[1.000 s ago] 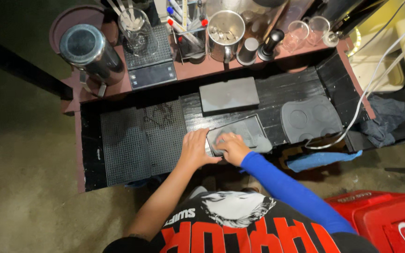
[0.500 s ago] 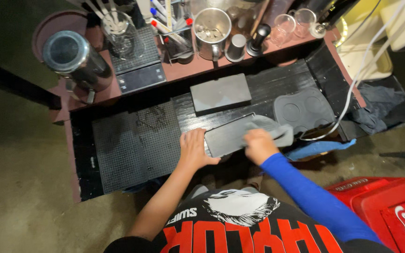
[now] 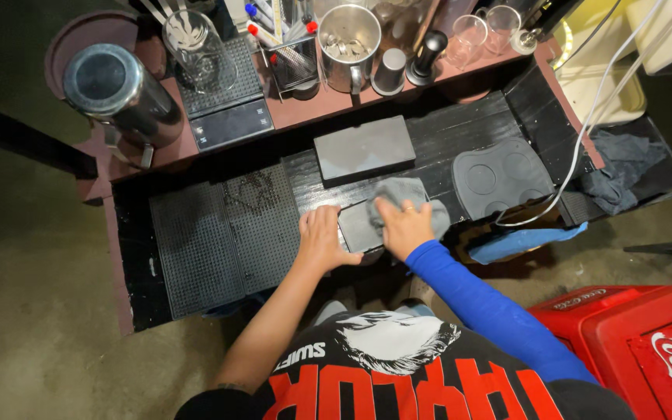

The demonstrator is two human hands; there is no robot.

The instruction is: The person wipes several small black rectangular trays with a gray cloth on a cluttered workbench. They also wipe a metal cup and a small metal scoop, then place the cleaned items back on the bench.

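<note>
My left hand rests flat on the left end of a dark rectangular pad lying on the black counter, holding it down. My right hand presses a grey cloth onto the right part of the same pad. The cloth bunches out beyond my fingers toward the back and right. A second, thicker dark slab lies just behind the pad.
A black rubber mesh mat covers the counter's left. A moulded grey mat, a white cable, a blue cloth and a dark rag sit right. Cylindrical canister, metal pitcher, glasses and tools line the back shelf. Red crate at lower right.
My right hand swept with the cloth to the right along the pad, then came back toward its middle. My left hand stayed on the pad's left end.
</note>
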